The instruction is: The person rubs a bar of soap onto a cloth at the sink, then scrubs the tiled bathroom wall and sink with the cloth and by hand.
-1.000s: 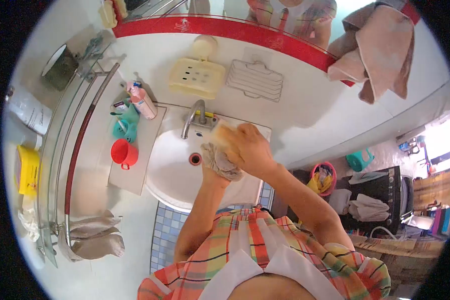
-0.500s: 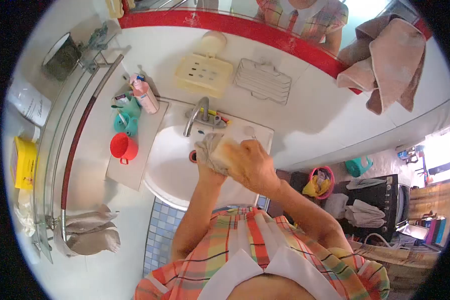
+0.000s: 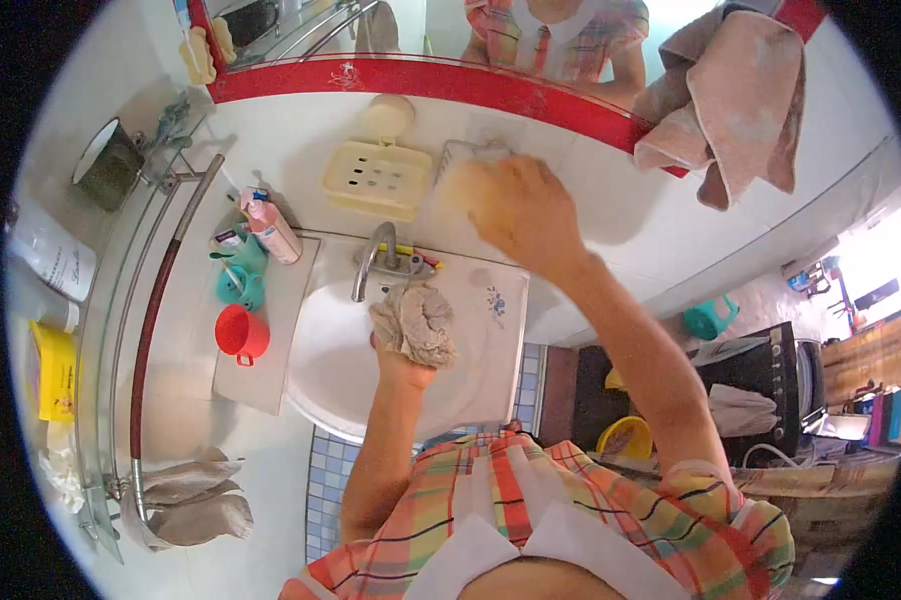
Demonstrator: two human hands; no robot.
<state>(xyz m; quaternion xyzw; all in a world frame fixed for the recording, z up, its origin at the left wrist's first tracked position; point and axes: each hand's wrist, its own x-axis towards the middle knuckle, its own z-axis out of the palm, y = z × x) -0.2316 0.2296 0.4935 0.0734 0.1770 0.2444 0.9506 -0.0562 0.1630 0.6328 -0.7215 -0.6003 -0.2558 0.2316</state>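
My left hand (image 3: 403, 368) is closed around a bunched, wet-looking grey cloth (image 3: 417, 322), held over the white sink (image 3: 336, 385) just below the faucet (image 3: 374, 255). Most of its fingers are hidden under the cloth. Higher up at the wall, my right hand (image 3: 526, 210) grips a pale yellowish bar of soap (image 3: 459, 190), slightly blurred by motion. Right behind the soap and fingers is a wire soap rack (image 3: 471, 153), partly covered by them. A cream plastic soap dish (image 3: 378, 180) hangs on the wall to the left of the rack.
On the left ledge stand a red mug (image 3: 241, 333), a teal cup (image 3: 239, 287) and a pink pump bottle (image 3: 273, 230). A metal towel bar (image 3: 161, 300) runs along the left wall. A pinkish towel (image 3: 746, 100) hangs over the red-framed mirror (image 3: 441, 92).
My right hand has lifted the soap off the cloth, up to the wire rack on the wall. My left hand still holds the cloth over the sink. The view has shifted slightly.
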